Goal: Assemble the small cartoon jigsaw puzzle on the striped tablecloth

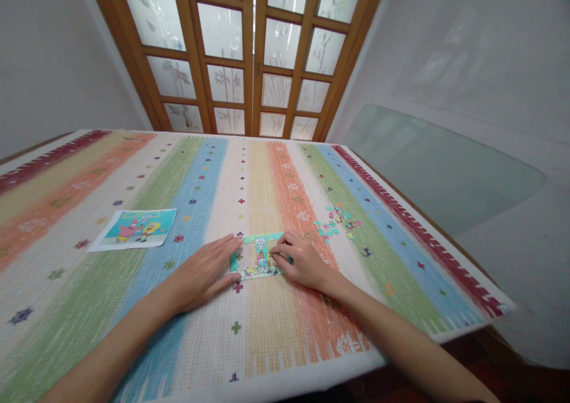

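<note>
A small, partly assembled jigsaw puzzle [262, 254] lies flat on the table, with a turquoise border and a standing cartoon figure in its middle. At its left edge rests my left hand [202, 272], fingers stretched out and thumb apart, touching the border. My right hand [303, 259] is over the puzzle's right part, thumb and fingers closed in a pinch on what looks like a puzzle piece, mostly hidden by the fingertips. Loose puzzle pieces [328, 231], turquoise, pink and yellow, are scattered to the right, beyond my right hand.
To the left lies a printed picture sheet [140, 229] with cartoon characters. A striped, patterned tablecloth [262, 326] covers the table, whose right edge slants down to the near corner. Wooden doors [249, 53] with frosted panes stand behind, with white walls on both sides.
</note>
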Tool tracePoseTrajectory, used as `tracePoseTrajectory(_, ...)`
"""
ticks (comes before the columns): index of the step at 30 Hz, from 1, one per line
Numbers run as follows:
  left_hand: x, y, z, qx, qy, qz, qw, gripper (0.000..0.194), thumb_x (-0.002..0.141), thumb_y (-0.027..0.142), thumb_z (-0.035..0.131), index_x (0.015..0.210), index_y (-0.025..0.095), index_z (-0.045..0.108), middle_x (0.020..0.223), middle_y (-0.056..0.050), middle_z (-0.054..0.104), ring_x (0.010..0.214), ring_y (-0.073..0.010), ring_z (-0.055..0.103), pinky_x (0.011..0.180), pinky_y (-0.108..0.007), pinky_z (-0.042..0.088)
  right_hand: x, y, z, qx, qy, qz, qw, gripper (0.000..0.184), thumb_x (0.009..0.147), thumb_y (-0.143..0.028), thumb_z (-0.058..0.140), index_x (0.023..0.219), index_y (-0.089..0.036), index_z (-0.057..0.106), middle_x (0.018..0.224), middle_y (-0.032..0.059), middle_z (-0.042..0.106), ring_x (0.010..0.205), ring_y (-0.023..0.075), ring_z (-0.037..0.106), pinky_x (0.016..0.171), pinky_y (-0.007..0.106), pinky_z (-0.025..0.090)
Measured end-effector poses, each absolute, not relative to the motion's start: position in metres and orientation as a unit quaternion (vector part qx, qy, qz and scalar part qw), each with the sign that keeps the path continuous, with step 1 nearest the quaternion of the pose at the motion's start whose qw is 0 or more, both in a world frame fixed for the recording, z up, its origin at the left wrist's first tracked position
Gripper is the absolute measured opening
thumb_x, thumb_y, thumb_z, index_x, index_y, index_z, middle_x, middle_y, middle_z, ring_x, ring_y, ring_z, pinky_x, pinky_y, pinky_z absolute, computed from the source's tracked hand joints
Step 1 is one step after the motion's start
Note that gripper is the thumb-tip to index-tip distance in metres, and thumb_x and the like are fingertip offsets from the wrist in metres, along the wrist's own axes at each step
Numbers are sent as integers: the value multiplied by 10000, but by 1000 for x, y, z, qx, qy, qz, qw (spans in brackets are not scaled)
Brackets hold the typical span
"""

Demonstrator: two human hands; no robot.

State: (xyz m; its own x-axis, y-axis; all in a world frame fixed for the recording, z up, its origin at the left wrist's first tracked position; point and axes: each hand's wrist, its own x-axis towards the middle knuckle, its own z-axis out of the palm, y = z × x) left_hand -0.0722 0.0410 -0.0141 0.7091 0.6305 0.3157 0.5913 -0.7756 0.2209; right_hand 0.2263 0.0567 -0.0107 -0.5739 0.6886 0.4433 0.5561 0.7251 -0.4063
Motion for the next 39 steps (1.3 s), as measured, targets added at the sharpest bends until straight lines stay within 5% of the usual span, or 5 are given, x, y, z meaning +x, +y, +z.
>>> tracePoseTrajectory(5, -68, 39, -6, 920, 318, 227, 39, 466, 1065, 404, 447, 1477, 187, 433, 1458, -155, 558, 1317, -298, 549, 1080, -481, 489, 227, 59, -14, -344, -889, 82, 289, 225, 912, -99, 537, 921, -200, 738, 898, 85, 638, 876, 221, 567, 779, 353, 471)
tracePoseTrajectory(9, -62, 38, 6, 914, 306, 264, 42, 269, 1074, 302, 406, 1071, 181, 646, 991, -94, 692, 917, -219, 653, 822, -375, 571, 225, 57, -12, -342, -894, 66, 281, 222, 912, -101, 520, 901, -189, 724, 899, 97, 635, 864, 229, 550, 768, 365, 468)
tracePoseTrajectory(13, -63, 38, 12, 888, 318, 332, -28, 394, 1083, 245, 365, 738, 207, 550, 658, -24, 563, 655, -181, 549, 658, -324, 513, 223, 56, -10, -344, -899, 57, 265, 194, 914, -99, 533, 891, -195, 700, 907, 97, 638, 860, 230, 536, 759, 359, 458)
tracePoseTrajectory(20, -69, 36, 10, 853, 358, 373, -71, 346, 1113, 312, 348, 926, 201, 618, 754, -9, 718, 578, -135, 661, 559, -242, 499, 223, 58, -9, -341, -903, 23, 260, 173, 909, -86, 533, 922, -181, 678, 951, 110, 615, 872, 228, 526, 776, 348, 454)
tracePoseTrajectory(39, -61, 35, 12, 880, 297, 335, -156, 481, 1098, 244, 376, 653, 187, 549, 517, 34, 526, 430, -107, 495, 466, -259, 370, 221, 42, -25, -309, -848, -33, 430, 302, 877, -95, 458, 678, -218, 649, 704, 58, 606, 663, 190, 505, 621, 337, 414)
